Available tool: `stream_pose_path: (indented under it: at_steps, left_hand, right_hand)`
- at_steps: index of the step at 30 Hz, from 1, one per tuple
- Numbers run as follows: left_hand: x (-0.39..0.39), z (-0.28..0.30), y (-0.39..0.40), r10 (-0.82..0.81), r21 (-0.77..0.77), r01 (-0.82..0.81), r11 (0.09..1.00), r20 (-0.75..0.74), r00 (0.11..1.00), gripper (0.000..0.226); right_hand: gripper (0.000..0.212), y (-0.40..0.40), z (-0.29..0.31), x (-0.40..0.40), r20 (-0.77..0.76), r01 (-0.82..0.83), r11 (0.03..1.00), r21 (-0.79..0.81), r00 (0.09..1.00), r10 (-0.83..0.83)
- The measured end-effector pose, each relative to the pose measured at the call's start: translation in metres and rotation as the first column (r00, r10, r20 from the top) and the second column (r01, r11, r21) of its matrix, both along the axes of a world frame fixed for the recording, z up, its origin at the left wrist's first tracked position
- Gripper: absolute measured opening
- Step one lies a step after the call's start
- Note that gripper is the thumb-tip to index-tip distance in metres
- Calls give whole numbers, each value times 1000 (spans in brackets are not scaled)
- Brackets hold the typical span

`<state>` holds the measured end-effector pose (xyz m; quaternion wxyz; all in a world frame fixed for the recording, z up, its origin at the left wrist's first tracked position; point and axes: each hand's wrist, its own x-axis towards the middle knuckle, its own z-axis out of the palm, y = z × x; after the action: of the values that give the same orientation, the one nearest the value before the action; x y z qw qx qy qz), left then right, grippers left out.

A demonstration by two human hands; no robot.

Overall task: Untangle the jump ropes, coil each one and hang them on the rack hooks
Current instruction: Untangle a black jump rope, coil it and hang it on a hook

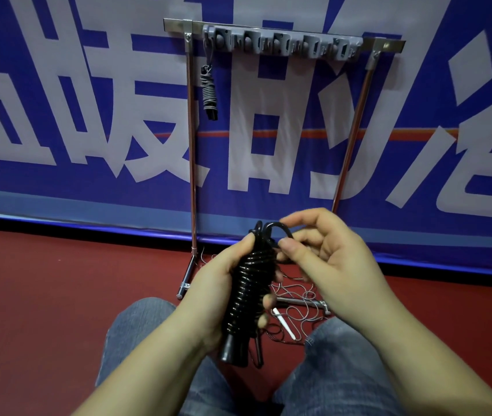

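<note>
Rope work at mid-task: we hold a black jump rope, wound in tight turns around its own handles, upright between our knees, its long axis running from the handle ends near our lap up toward the rack. Our left hand grips the bundle from the left, fingers curled round the coils and fingertips showing on the far side. Our right hand sits just to the right of the bundle's top, where thumb and forefinger pinch the free loop arching out of the last turn; the other fingers are loosely bent and apart. The loop points up and away from us, so the right hand is the nearer one to finish it, and we judge the next move turns on keeping that loop open while the left hand steadies the coil. Beyond our hands, thin tangled rope with a white handle lies on the red floor at the rack's foot, still to be sorted. One grey coiled rope already hangs from the leftmost hook of the grey hook strip; the hooks to its right look free. A blue banner with large white characters backs the rack.
</note>
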<state>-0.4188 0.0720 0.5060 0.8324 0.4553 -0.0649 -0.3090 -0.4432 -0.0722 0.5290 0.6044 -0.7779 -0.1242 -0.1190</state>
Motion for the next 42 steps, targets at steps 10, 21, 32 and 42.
stream_pose_path:
  at_steps: [10,21,32,42]
  left_hand:
    - [-3,6,0,-21,-58,21,998,-9,1000,37]
    - [-5,10,2,-122,-41,126,991,78,989,32]
    - [-1,14,10,-48,-17,50,999,98,994,39]
    - [3,4,7,19,170,-66,983,265,964,60]
  right_hand:
    - [16,0,2,-1,210,312,934,-172,938,-274]
    - [11,10,3,0,137,213,972,98,965,-226]
    - [17,1,11,-6,51,74,960,271,995,-91]
    - [16,11,7,-5,33,128,964,234,990,-139]
